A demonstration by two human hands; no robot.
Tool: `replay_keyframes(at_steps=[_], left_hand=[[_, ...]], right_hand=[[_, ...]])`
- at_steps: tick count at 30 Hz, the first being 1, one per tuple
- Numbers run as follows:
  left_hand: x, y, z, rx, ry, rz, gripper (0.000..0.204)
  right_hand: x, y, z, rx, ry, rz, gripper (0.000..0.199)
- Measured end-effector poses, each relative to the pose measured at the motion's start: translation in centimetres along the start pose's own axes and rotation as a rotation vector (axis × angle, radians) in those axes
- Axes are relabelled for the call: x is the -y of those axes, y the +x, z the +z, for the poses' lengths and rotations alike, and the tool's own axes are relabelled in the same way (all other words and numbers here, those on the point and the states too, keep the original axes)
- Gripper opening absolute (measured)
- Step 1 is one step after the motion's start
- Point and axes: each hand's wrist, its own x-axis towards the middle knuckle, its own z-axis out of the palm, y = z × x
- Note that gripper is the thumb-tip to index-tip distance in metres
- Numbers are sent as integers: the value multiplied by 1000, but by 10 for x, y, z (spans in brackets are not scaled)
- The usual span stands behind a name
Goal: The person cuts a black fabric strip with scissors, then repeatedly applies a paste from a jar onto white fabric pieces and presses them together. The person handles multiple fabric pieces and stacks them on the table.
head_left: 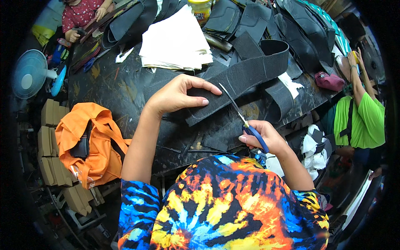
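Sheets (175,41) on table (106,85), strip (252,74) front-right of them, fan (28,77) far left

scissor handles (261,140) partly hidden, red-shirted person (80,16) cropped

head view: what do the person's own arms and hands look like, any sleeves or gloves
The left hand and right hand are bare, with no gloves, rings or wristwear visible. The forearms are bare below a short tie-dye fabric left sleeve, mostly blue and black, and a right sleeve mixing yellow, black, blue and orange.

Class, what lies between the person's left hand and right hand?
In the head view, the blades of the scissors and part of the black strip lie there.
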Motion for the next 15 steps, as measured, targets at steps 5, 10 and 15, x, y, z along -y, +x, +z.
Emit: replay_keyframes(at_steps=[5, 10, 15], left_hand=[[2, -4, 23, 50, 1, 58, 36], [-6, -38, 20, -211, 195, 97, 34], [-9, -66, 0, -771, 1053, -141, 31]], right_hand=[[6, 4, 1, -3, -24, -57, 26], [3, 4, -4, 39, 20, 15, 28], [-9, -1, -22, 88, 103, -47, 32]])
